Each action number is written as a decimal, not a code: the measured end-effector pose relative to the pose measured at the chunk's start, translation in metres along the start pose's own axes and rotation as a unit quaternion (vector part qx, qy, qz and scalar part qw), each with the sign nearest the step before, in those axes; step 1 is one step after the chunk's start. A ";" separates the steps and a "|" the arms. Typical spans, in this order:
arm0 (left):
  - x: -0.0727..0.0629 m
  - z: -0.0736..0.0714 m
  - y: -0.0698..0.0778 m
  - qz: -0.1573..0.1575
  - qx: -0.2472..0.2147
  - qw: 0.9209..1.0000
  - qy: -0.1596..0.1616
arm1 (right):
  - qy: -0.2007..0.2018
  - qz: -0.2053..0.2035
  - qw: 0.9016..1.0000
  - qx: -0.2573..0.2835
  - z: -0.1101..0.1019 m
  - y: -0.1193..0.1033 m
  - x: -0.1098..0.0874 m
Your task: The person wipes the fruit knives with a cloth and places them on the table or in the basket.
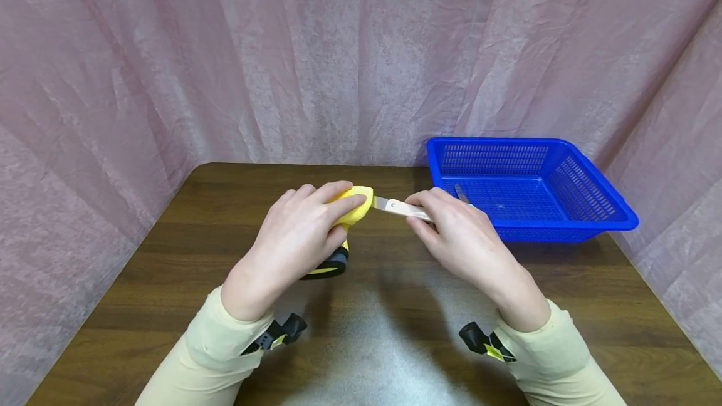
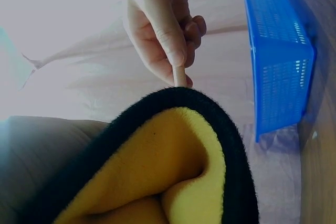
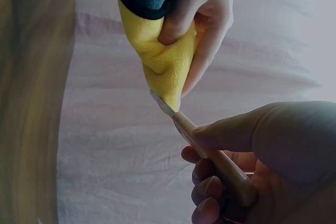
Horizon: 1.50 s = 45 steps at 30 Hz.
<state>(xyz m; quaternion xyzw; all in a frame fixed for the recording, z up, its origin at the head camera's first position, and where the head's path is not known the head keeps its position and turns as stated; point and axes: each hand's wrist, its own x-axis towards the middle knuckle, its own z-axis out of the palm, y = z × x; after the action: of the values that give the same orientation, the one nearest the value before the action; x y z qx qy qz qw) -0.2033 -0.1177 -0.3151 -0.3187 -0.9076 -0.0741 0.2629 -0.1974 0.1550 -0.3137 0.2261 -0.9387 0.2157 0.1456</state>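
My left hand (image 1: 293,234) grips a bunched cloth (image 1: 360,204), yellow on one side and grey on the other, with a black edge. In the left wrist view the black-edged cloth fills the lower part and hides most of that hand. My right hand (image 1: 465,240) holds a small knife (image 1: 405,208) by its pale handle, thumb along the top. The knife's short metal blade (image 3: 161,102) lies against the pinched yellow tip of the cloth. Both hands are raised above the brown wooden table.
A blue plastic basket (image 1: 564,225) with slotted walls stands at the back right of the table (image 1: 186,255). Inside it, partly behind my right hand, lies a slim metallic piece (image 1: 461,193). Pink curtains (image 1: 316,61) hang behind and at both sides.
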 end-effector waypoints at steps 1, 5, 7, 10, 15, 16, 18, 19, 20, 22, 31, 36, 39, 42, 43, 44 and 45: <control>0.000 0.000 -0.001 -0.002 -0.001 1.000 -0.001 | 0.001 0.000 1.000 0.000 0.000 0.000 0.000; 0.000 -0.002 -0.003 -0.009 -0.001 1.000 -0.006 | 0.003 -0.002 1.000 0.002 -0.001 0.000 -0.001; 0.000 -0.002 -0.004 -0.012 -0.002 1.000 -0.007 | 0.004 -0.002 1.000 0.003 -0.001 0.000 -0.001; 0.000 -0.003 -0.005 -0.015 -0.002 1.000 -0.009 | 0.006 -0.002 1.000 0.003 -0.001 0.000 -0.001; 0.000 -0.003 -0.008 -0.020 -0.003 1.000 -0.014 | 0.007 -0.001 1.000 0.004 -0.002 0.000 -0.001; 0.000 -0.003 -0.009 -0.022 -0.004 1.000 -0.015 | 0.007 -0.001 1.000 0.004 -0.002 0.000 -0.001; 0.000 -0.004 -0.010 -0.025 -0.007 1.000 -0.017 | 0.007 -0.002 1.000 0.004 -0.002 0.000 -0.001; 0.000 -0.004 -0.011 -0.026 -0.008 0.999 -0.018 | 0.007 -0.003 1.000 0.004 -0.002 0.000 -0.001; 0.000 -0.004 -0.011 -0.028 -0.010 0.999 -0.019 | 0.007 -0.003 1.000 0.004 -0.002 0.000 -0.001; 0.000 -0.004 -0.012 -0.031 -0.013 0.999 -0.021 | 0.007 -0.005 1.000 0.004 -0.003 0.001 -0.001; -0.001 -0.007 -0.017 -0.054 -0.021 0.998 -0.039 | 0.012 -0.007 1.000 0.004 -0.003 0.001 -0.002; -0.001 -0.008 -0.020 -0.067 -0.026 0.996 -0.045 | 0.011 -0.005 1.000 0.004 -0.004 0.001 -0.002; -0.002 -0.009 -0.022 -0.073 -0.028 0.996 -0.047 | 0.011 -0.005 1.000 0.004 -0.004 0.001 -0.002; -0.002 -0.010 -0.023 -0.076 -0.030 0.996 -0.046 | 0.013 -0.008 1.000 0.003 -0.004 0.001 -0.002; -0.002 -0.010 -0.023 -0.077 -0.031 0.996 -0.046 | 0.014 -0.009 1.000 0.003 -0.004 0.001 -0.002; -0.002 -0.011 -0.023 -0.077 -0.032 0.995 -0.046 | 0.015 -0.010 1.000 0.002 -0.004 0.002 -0.002; -0.002 -0.011 -0.023 -0.077 -0.033 0.995 -0.045 | 0.016 -0.011 1.000 0.002 -0.004 0.002 -0.002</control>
<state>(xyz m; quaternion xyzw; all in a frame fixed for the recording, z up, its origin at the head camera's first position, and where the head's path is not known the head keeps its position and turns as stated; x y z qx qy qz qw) -0.2117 -0.1401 -0.3060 -0.2594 -0.9375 -0.1095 0.2044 -0.1956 0.1589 -0.3117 0.2330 -0.9333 0.2194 0.1628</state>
